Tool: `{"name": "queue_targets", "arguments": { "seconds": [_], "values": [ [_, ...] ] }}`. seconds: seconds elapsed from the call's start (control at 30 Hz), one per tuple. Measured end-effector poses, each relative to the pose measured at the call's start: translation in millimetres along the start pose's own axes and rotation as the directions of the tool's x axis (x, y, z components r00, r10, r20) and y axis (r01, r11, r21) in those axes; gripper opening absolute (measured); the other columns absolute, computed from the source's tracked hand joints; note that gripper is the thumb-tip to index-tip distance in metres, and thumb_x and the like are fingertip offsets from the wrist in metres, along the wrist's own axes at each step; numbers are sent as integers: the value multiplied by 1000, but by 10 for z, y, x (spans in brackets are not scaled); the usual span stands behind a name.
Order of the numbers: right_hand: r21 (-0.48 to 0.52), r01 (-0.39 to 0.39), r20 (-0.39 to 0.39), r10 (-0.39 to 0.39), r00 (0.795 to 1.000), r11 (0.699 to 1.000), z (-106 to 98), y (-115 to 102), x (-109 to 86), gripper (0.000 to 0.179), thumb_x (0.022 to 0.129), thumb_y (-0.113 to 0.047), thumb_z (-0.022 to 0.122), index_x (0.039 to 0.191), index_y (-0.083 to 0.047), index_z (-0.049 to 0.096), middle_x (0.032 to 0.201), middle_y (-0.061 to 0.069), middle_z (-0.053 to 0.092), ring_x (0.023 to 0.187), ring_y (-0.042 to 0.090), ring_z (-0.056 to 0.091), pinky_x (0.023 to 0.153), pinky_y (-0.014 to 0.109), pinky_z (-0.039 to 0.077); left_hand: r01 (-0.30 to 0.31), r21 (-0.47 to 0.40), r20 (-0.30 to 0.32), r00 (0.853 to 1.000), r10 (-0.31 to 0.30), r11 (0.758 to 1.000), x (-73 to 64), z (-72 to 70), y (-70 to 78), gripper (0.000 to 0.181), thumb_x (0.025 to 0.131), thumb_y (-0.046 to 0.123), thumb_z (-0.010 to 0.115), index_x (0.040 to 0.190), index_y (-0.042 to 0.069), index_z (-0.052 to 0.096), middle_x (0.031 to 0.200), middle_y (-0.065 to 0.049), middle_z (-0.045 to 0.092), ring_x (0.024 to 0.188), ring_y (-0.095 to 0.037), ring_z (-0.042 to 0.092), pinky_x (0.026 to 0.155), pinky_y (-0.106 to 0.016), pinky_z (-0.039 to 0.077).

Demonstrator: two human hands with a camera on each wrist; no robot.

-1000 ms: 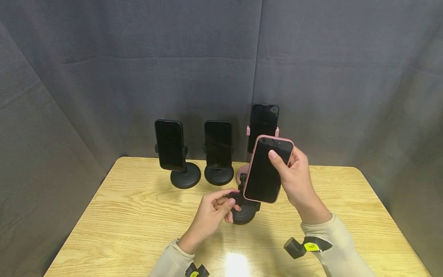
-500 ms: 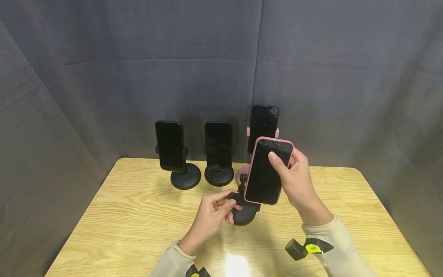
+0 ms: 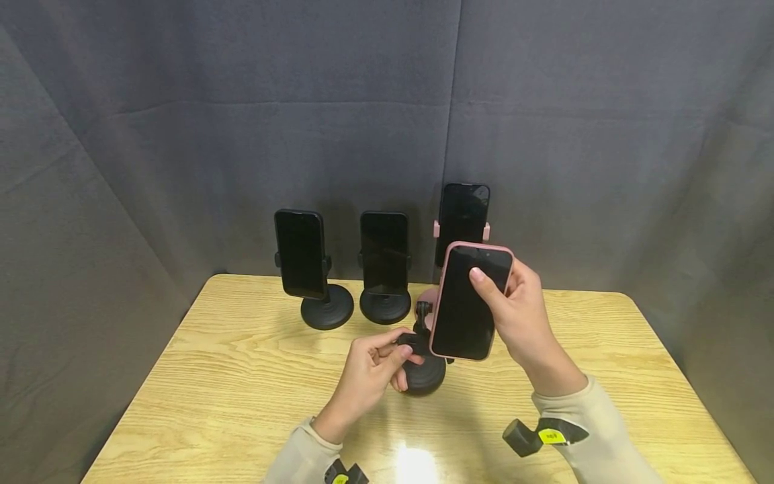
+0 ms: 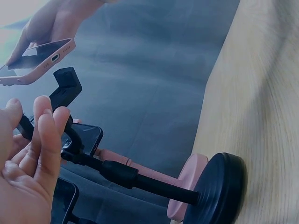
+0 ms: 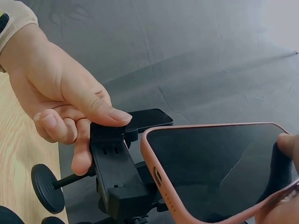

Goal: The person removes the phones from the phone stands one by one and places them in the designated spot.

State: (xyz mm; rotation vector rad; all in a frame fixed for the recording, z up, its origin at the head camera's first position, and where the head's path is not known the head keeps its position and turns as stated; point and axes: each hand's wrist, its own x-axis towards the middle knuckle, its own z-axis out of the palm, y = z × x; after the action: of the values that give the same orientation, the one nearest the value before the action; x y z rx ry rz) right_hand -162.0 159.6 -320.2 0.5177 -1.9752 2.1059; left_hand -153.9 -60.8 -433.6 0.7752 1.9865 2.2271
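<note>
In the head view my left hand (image 3: 370, 368) pinches one end of the clamp on a black phone stand (image 3: 424, 378). The stand's round base rests on the table. From the right wrist view, the clamp (image 5: 114, 165) has nothing in its cradle, and the left thumb and fingers grip its end. My right hand (image 3: 525, 321) holds a phone in a pink case (image 3: 462, 316) by its right edge, thumb on the dark screen. That phone hangs close to the clamp; in the left wrist view a gap shows between the phone (image 4: 39, 63) and the clamp (image 4: 65, 88).
Behind stand two black stands bearing dark phones (image 3: 300, 252) (image 3: 385, 252). A pink stand (image 3: 427, 297) holding another phone (image 3: 464, 212) is partly hidden by the pink-cased phone. The wooden table (image 3: 242, 390) ends at a grey curtain (image 3: 363, 134).
The pink-cased phone has shifted slightly down and to the right, uncovering more of the black stand's neck. The left hand keeps its pinch on the clamp, almost still.
</note>
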Motion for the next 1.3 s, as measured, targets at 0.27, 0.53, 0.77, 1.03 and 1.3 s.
{"name": "queue_targets", "arguments": {
  "seconds": [0.27,0.53,0.77,1.03,1.3],
  "values": [
    [-11,4,18,-3,1000,1000,-10,-25,-11,27,101,2,55,119,-16,64,101,-9,78,85,11,77,72,32,65,-9,-8,-6,1000,8,1000,10,-36,50,45,102,13,61,134,-17,53,95,-41,69,51,2,61,51,-18,56],
    [-41,-31,16,31,999,999,-30,-66,-69,26,101,0,56,117,-18,64,100,-10,78,86,11,77,72,32,65,-37,-9,-4,999,37,999,19,-62,92,43,103,12,58,133,-18,53,95,-41,68,52,2,62,50,-20,56],
    [-42,-30,45,32,998,999,-62,-85,-138,25,101,1,55,116,-17,64,99,-9,78,83,12,78,70,33,65,-57,-2,-36,998,57,998,5,-96,142,45,102,14,60,135,-17,54,94,-41,68,52,1,62,49,-23,57],
    [-70,-38,67,42,997,997,-106,-74,-208,26,101,1,55,119,-16,64,100,-9,78,83,12,78,68,35,65,-92,0,-43,995,92,996,-21,-156,190,43,103,13,59,132,-18,54,92,-41,68,53,2,64,49,-24,57],
    [-83,-58,62,64,996,995,-160,-56,-264,26,101,0,56,118,-17,64,99,-9,78,83,13,77,68,35,65,-131,13,-38,991,131,991,-52,-235,222,40,103,12,58,128,-19,56,90,-40,68,54,1,65,50,-26,59]
  ]
}}
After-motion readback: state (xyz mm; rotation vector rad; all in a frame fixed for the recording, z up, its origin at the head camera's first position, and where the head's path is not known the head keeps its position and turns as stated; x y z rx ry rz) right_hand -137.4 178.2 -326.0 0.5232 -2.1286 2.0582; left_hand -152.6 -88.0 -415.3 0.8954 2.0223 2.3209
